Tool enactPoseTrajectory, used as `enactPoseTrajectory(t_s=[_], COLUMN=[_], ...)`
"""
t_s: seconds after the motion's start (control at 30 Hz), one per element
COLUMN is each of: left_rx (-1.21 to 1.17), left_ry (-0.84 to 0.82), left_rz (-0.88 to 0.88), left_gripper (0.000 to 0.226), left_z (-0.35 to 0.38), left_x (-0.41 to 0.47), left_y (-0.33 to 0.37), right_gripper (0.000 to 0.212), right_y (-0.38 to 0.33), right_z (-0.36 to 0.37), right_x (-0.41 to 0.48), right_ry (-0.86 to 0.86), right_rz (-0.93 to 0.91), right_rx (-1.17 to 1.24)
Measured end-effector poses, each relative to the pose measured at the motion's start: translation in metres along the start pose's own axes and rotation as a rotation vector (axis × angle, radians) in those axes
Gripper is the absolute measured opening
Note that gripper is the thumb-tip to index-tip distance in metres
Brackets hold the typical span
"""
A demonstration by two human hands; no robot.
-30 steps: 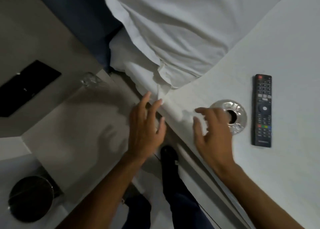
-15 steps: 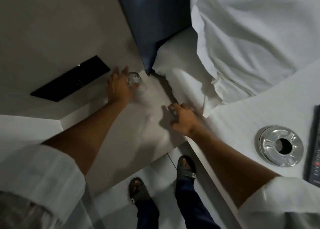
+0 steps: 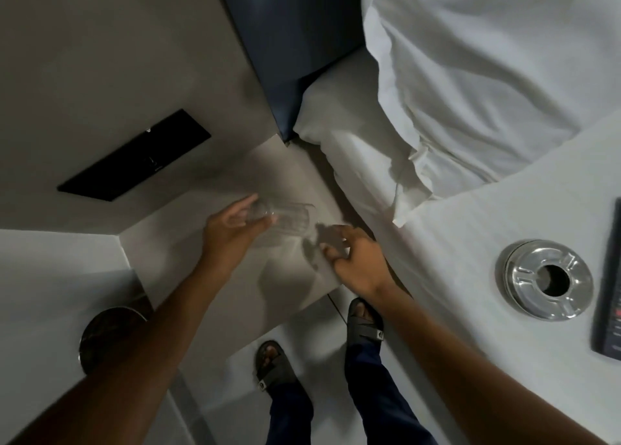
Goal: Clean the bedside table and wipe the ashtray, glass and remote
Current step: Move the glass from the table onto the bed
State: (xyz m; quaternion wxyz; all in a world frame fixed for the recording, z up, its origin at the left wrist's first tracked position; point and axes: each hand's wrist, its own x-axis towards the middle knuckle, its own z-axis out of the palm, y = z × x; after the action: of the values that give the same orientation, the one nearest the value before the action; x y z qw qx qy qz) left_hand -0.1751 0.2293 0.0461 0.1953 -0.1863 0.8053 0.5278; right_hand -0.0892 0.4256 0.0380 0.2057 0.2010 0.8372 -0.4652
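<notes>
My left hand (image 3: 232, 231) grips a clear drinking glass (image 3: 289, 221), held tilted on its side above the grey bedside table (image 3: 235, 182). My right hand (image 3: 356, 259) hovers just right of the glass, fingers spread, holding nothing. A shiny metal ashtray (image 3: 546, 280) with a dark centre hole rests on the white bed sheet (image 3: 453, 259) to the right. The black remote (image 3: 610, 286) lies beside it, cut off by the right edge of the view.
White pillows (image 3: 470, 74) and a dark blue headboard (image 3: 285, 41) lie beyond the table. A black panel (image 3: 134, 157) is set in the wall at left. A round dark bin (image 3: 107, 337) stands on the floor. My sandalled feet (image 3: 275, 364) are below.
My left hand has lifted the glass from the table's far corner and brought it nearer, tilted. My right hand has moved from the table's edge toward the glass.
</notes>
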Motion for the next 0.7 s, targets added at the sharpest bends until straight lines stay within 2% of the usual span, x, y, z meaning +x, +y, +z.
enactPoseTrajectory(t_s=[0.07,0.17,0.3,0.37,0.5,0.6,0.7], left_rx=[-0.146,-0.284,-0.442,-0.401,-0.166,-0.065,0.071], left_ry=[-0.019,-0.040,-0.122,-0.192,-0.278,-0.332,-0.304], left_rz=[-0.046,-0.116,-0.168,-0.125,0.073,0.168,0.322], left_gripper=[0.049,0.051,0.057,0.055,0.049,0.057,0.057], left_z=[-0.006,-0.005,0.016,0.040,0.110,0.167,0.213], left_x=[-0.037,-0.081,-0.116,-0.130,-0.149,-0.150,-0.146], left_y=[-0.001,0.005,0.023,0.032,0.055,0.070,0.088], right_gripper=[0.052,0.049,0.031,0.027,0.030,0.031,0.032], right_y=[-0.004,-0.014,-0.019,-0.017,0.001,0.023,0.048], right_z=[-0.001,-0.012,-0.053,-0.083,-0.148,-0.186,-0.215], right_x=[-0.019,-0.046,-0.069,-0.080,-0.098,-0.098,-0.090], right_ry=[-0.001,0.012,0.224,0.352,0.597,0.689,0.751], right_rz=[0.057,0.080,0.064,0.044,-0.001,-0.005,0.035], right_rx=[0.153,0.321,0.421,0.378,0.206,0.127,0.067])
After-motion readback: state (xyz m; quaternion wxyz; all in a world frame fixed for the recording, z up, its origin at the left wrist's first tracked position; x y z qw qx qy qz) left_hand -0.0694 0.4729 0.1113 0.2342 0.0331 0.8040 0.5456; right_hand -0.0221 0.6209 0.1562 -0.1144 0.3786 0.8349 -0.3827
